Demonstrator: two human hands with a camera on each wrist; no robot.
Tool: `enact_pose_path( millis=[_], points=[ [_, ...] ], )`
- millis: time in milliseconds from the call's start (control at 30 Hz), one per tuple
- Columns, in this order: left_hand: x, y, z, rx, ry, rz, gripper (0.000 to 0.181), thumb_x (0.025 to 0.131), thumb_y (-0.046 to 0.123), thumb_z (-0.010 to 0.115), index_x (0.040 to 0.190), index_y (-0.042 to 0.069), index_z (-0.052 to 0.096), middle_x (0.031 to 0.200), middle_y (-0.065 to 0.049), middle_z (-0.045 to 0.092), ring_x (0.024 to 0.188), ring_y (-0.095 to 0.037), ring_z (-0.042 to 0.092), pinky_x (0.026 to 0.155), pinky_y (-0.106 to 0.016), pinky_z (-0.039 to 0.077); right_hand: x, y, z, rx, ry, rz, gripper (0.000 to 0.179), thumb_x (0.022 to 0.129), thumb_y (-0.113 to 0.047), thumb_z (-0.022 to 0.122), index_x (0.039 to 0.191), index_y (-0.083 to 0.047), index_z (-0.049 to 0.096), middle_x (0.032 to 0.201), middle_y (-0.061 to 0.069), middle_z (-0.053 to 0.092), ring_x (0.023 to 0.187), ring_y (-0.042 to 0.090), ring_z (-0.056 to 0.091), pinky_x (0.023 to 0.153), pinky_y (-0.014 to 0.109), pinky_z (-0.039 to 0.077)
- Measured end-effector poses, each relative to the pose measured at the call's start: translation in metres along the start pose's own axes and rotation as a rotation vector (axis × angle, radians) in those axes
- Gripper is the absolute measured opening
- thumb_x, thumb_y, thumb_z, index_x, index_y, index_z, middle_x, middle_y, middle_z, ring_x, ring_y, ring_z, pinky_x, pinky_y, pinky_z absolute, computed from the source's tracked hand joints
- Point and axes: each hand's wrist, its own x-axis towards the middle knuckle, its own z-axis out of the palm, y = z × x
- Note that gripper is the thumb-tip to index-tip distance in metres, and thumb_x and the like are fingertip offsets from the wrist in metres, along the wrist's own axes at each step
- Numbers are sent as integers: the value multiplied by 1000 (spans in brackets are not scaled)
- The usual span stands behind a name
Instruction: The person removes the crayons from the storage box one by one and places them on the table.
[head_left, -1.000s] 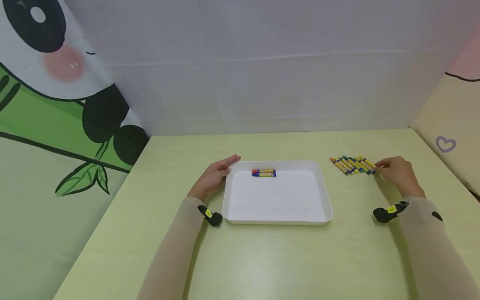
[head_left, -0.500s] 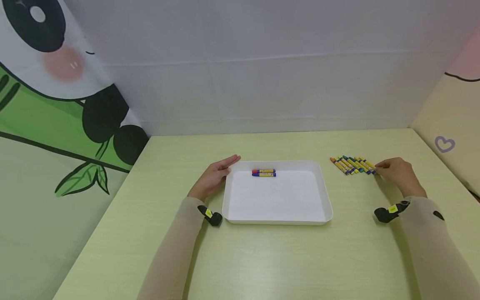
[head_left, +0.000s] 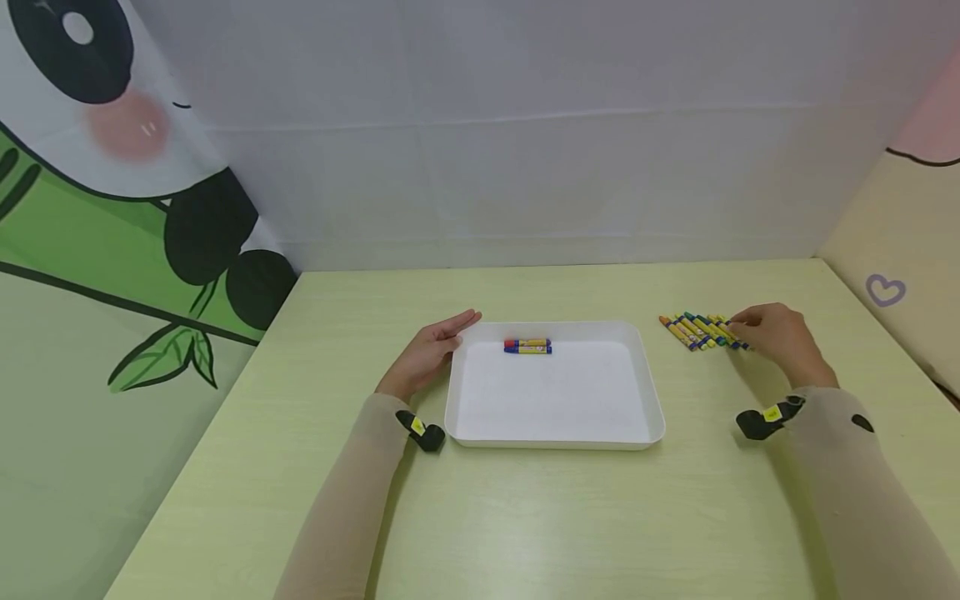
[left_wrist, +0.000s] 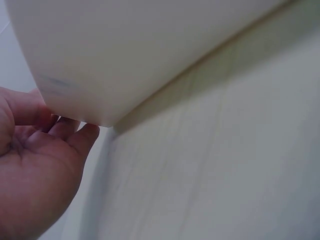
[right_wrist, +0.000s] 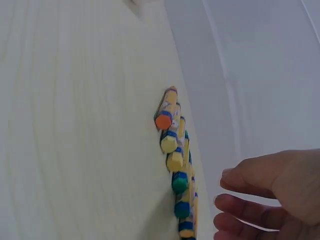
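Note:
A white tray (head_left: 555, 392) lies on the table in the head view. My left hand (head_left: 422, 360) holds its far left corner, thumb at the rim and fingers along the outer wall. The left wrist view shows that hand (left_wrist: 45, 165) against the tray's wall (left_wrist: 125, 55). Inside the tray, a red crayon (head_left: 527, 342) and a blue crayon (head_left: 528, 350) lie side by side. To the right, my right hand (head_left: 783, 337) hovers at the near right end of a slanted row of crayons (head_left: 693, 331). In the right wrist view, nothing shows between its parted thumb and fingers (right_wrist: 245, 180).
The pale wooden table (head_left: 540, 525) meets a white cloth backdrop (head_left: 525, 183) at its far edge. Printed cartoon panels stand along the left and right sides. Both wrists wear a small black camera, one of them the right wrist camera (head_left: 767, 421).
My right hand has shifted left and slightly away from me, from the right end of the crayon row to over its last crayons. The left hand and tray stay put.

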Motion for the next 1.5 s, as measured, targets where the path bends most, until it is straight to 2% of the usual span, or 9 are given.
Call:
enact_pose_path(
  millis=[133,300,433,533,767,1100,1267,1500],
  points=[
    [1,0,0,1,1,4,51,101,-2,36,149,15,36,153,6,38,148,-12,18,119,-39,24,5,-19,-1,4,-1,-27,45,99,-28,51,124,9,57,122,35,55,102,45,57,77,52,51],
    [1,-1,0,7,-3,11,51,102,-2,35,150,14,35,154,5,37,148,-13,17,119,-40,23,12,-52,-3,31,-37,-81,48,99,-34,50,127,4,58,128,32,53,115,47,50,91,61,44],
    [1,-1,0,10,-5,9,51,102,-2,35,150,15,35,154,5,37,148,-14,18,119,-40,24,16,-76,-1,61,-71,-106,45,98,-33,52,127,1,59,130,28,55,118,44,50,96,60,42],
    [1,-1,0,11,-4,8,51,102,-2,35,150,16,35,154,5,37,147,-14,19,118,-40,25,19,-93,3,82,-90,-139,43,97,-32,54,126,-1,60,129,25,57,116,41,53,96,57,44],
    [3,-3,-1,4,1,5,51,102,-2,35,149,17,36,154,5,37,147,-14,19,118,-39,25,27,-131,21,137,-164,-231,35,96,-27,59,120,-4,66,120,19,66,104,32,63,85,44,51],
    [3,-3,0,-3,0,3,51,102,-1,35,149,17,36,154,5,37,147,-14,22,118,-39,26,39,-166,57,92,-257,-298,28,93,-17,63,116,-4,68,115,14,68,103,28,63,88,43,52],
    [3,-3,-1,-3,1,-1,51,102,-1,35,150,15,34,154,5,37,147,-14,20,119,-40,25,42,-178,74,95,-294,-288,26,92,-15,65,114,-4,69,112,12,69,99,24,63,87,39,52],
    [2,-2,0,-1,11,-9,51,102,-1,35,150,15,34,154,6,37,148,-14,18,119,-40,24,40,-188,92,80,-288,-276,18,90,-9,64,106,-5,72,110,11,68,93,22,60,82,33,52]
  ],
)
